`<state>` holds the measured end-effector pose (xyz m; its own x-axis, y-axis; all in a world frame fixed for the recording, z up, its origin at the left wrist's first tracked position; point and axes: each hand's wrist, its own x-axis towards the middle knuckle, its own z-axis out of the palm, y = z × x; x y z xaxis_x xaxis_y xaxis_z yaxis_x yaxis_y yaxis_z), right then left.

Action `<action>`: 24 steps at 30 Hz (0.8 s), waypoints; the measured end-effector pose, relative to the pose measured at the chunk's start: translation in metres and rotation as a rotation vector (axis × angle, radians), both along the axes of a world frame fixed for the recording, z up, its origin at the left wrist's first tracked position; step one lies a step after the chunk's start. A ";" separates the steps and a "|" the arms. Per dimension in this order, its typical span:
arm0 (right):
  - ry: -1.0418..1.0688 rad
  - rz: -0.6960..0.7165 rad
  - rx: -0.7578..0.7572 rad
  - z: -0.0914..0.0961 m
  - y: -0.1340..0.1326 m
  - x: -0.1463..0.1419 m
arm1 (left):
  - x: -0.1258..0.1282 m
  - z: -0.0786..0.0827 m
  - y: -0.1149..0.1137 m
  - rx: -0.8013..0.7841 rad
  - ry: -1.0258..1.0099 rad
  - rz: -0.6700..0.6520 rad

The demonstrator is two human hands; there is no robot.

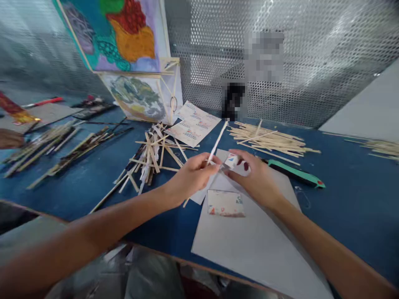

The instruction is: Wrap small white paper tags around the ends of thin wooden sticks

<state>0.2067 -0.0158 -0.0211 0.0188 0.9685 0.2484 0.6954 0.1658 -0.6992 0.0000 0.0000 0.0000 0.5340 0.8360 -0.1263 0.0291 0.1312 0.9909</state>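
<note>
My left hand pinches a thin white stick that slants up and away from the fingers. Close beside it, my right hand has its thumb and fingers closed on a small printed piece of white paper. A narrow gap separates the two hands, and both are above a large white board. Flat on that board lies a small printed paper rectangle. Whether the white stick is wood wrapped in paper or a rolled strip, I cannot tell.
A green-handled cutter lies right of my right hand. Piles of wooden sticks and mixed sticks with scraps lie around. Behind are a printed sheet and propped paintings. Another person's hand is far left.
</note>
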 end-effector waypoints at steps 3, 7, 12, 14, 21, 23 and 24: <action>0.227 0.090 0.020 0.008 -0.021 -0.004 | 0.004 0.001 -0.004 0.005 0.020 -0.022; 0.457 0.190 0.134 0.011 -0.042 -0.010 | 0.004 0.002 -0.008 0.046 0.023 0.047; 0.576 0.207 0.162 0.008 -0.049 -0.015 | -0.002 0.006 -0.009 0.156 -0.033 -0.014; 0.672 0.155 0.085 0.008 -0.049 -0.016 | -0.003 0.008 -0.011 0.185 -0.066 -0.018; 0.947 0.190 -0.218 0.010 -0.049 -0.021 | -0.003 0.014 -0.020 0.183 -0.120 -0.084; 0.906 0.137 -0.168 0.011 -0.047 -0.018 | -0.002 0.016 -0.024 0.108 -0.124 -0.076; 0.874 0.088 -0.118 0.011 -0.045 -0.016 | -0.001 0.017 -0.025 0.051 -0.140 -0.060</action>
